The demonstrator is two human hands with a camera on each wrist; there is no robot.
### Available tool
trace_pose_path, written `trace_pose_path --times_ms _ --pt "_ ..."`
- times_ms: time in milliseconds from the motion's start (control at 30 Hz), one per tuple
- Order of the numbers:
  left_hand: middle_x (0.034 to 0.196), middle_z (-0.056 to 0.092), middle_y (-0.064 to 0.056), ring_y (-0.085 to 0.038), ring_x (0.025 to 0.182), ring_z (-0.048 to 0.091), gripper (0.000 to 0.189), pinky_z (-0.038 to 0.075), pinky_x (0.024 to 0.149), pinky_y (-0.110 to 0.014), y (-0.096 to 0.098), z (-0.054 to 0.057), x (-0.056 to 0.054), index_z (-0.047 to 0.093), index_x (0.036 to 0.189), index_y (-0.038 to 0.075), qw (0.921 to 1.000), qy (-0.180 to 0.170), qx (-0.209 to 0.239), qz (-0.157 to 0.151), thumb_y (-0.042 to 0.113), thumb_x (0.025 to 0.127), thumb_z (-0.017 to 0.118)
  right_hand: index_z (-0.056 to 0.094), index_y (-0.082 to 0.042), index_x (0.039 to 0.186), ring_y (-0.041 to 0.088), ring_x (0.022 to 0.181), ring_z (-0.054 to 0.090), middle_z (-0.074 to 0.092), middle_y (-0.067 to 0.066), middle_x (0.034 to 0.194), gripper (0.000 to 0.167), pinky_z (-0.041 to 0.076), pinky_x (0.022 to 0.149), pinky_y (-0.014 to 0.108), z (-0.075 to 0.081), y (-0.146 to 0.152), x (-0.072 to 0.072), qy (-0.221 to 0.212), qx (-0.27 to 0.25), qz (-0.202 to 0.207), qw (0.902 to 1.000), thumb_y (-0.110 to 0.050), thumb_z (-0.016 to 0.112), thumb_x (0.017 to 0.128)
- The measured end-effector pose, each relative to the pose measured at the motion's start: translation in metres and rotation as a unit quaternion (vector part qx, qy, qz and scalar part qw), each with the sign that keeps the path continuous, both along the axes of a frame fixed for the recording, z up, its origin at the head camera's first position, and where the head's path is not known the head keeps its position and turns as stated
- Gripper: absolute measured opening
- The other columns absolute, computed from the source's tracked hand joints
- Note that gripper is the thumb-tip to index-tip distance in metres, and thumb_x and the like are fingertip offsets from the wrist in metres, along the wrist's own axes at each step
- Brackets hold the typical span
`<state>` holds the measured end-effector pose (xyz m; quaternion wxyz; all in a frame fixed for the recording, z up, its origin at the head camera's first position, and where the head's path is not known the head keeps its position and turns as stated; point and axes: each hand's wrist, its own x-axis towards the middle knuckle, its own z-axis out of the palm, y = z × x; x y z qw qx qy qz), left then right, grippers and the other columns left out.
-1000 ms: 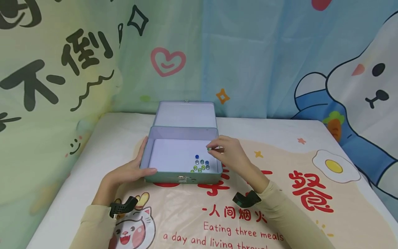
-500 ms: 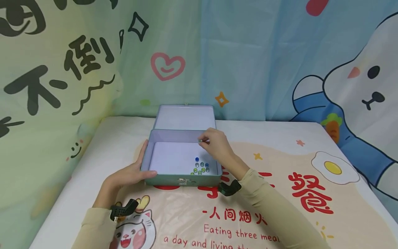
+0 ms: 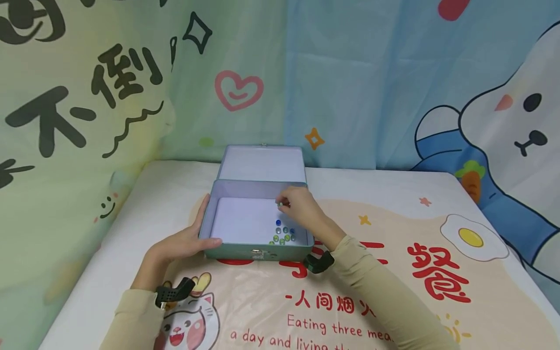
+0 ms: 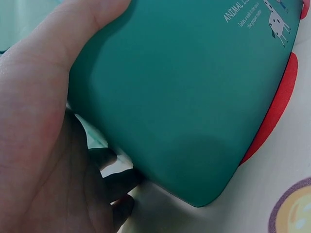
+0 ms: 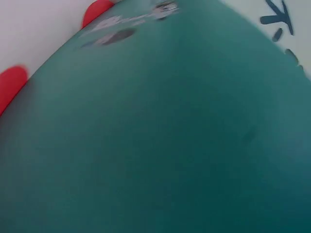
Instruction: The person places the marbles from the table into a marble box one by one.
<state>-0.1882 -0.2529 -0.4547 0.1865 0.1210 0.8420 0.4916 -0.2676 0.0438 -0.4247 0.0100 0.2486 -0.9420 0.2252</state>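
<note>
An open green tin box (image 3: 238,251) with a pale inside stands on the table, its lid (image 3: 262,164) tipped back. At its left front corner my left hand (image 3: 183,241) grips it, thumb at the front rim and fingers along the left side. In the left wrist view that hand (image 4: 41,111) wraps round the green corner. My right hand (image 3: 303,208) is over the right part of the box, pinching a small greenish marble (image 3: 280,204). Below it lie several glass marbles, among them a blue marble (image 3: 278,222) and a green marble (image 3: 287,237). Only the box's green side (image 5: 165,126) fills most of the right wrist view.
A printed tablecloth (image 3: 350,316) covers the table under the box. Behind the table hangs a patterned curtain (image 3: 341,87), close past the lid. The box's walls stand around the marbles.
My right hand, with the marble between its fingertips, has moved left over the box from its right edge, then slightly lower. The left hand keeps its grip; the camera shifts slightly.
</note>
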Motion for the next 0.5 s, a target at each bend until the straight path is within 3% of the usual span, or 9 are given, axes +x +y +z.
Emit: trace_pose_path --times_ms 200,367,500 --pt "0.158 -0.021 -0.006 -0.040 0.144 0.000 0.109 0.012 0.109 -0.066 -0.0001 0.0024 -0.0009 -0.027 0.143 0.044 1.0000 0.002 0.008 0.000 0.033 0.086 0.065 0.071 -0.008 0.089 0.016 0.081 0.062 0.070 0.003 0.086 0.006 0.052 0.076 0.031 -0.0010 -0.0043 -0.0004 0.013 0.083 0.038 0.9958 -0.008 0.071 0.083" --pt "0.158 -0.021 -0.007 -0.040 0.143 0.000 0.110 0.013 0.108 -0.068 0.0001 0.0008 -0.0015 -0.028 0.144 0.038 0.9999 0.005 0.009 -0.001 0.034 0.085 0.065 0.073 -0.010 0.089 0.015 0.084 0.063 0.070 0.002 0.089 0.006 0.053 0.076 0.031 -0.0030 -0.0056 0.0013 -0.005 0.117 0.046 0.9921 -0.009 0.070 0.084" --pt "0.158 -0.020 -0.006 -0.039 0.143 0.000 0.109 0.012 0.109 -0.067 -0.0006 -0.0007 -0.0010 -0.028 0.143 0.043 0.9999 0.005 0.013 -0.001 0.033 0.086 0.065 0.075 -0.011 0.090 0.015 0.085 0.064 0.071 0.002 0.092 0.008 0.054 0.074 0.031 -0.0039 -0.0064 0.0035 -0.012 0.138 0.044 0.9893 -0.009 0.070 0.084"
